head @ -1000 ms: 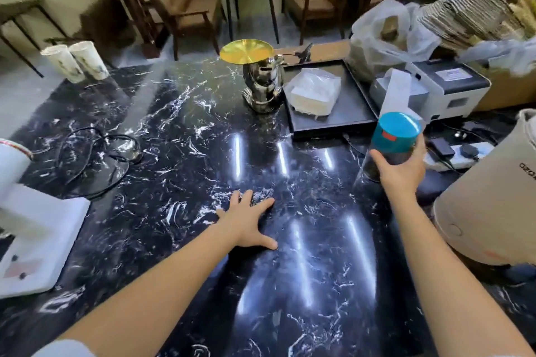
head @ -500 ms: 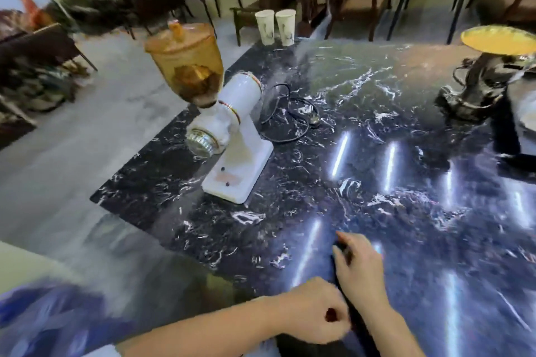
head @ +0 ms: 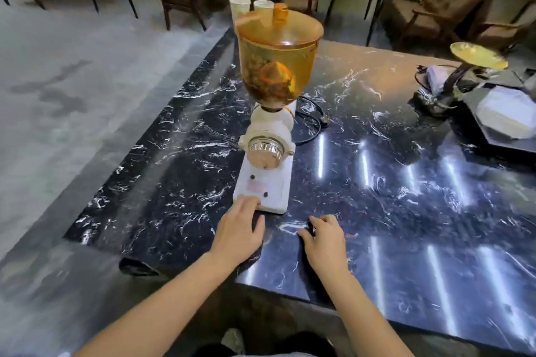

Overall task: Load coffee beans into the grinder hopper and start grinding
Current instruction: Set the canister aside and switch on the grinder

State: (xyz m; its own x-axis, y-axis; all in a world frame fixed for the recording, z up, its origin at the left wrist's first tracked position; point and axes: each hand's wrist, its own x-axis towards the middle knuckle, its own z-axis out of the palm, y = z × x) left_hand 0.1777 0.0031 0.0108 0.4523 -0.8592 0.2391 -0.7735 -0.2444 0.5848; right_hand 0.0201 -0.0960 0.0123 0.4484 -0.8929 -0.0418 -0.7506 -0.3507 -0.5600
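Note:
A white coffee grinder (head: 268, 165) stands on the black marble table (head: 391, 182), straight ahead of me. Its amber hopper (head: 278, 66) carries a lid and holds brown beans in its lower part. A chrome dial sits on the grinder's front. My left hand (head: 240, 232) rests flat on the table with its fingertips on the near left corner of the grinder's white base. My right hand (head: 324, 238) lies on the table just right of it, fingers curled, holding nothing. The teal-lidded container from earlier is out of view.
A black power cord (head: 313, 122) coils behind the grinder. Two paper cups (head: 252, 7) stand at the far edge. A chrome stand with a gold disc (head: 475, 56) and a black tray (head: 499, 136) with a wrapped packet sit at the right. The table's left edge is close.
My view swung left from the teal-lidded container to the grinder, now centred and near. My right hand let go of the container. My left hand moved forward onto the grinder's base.

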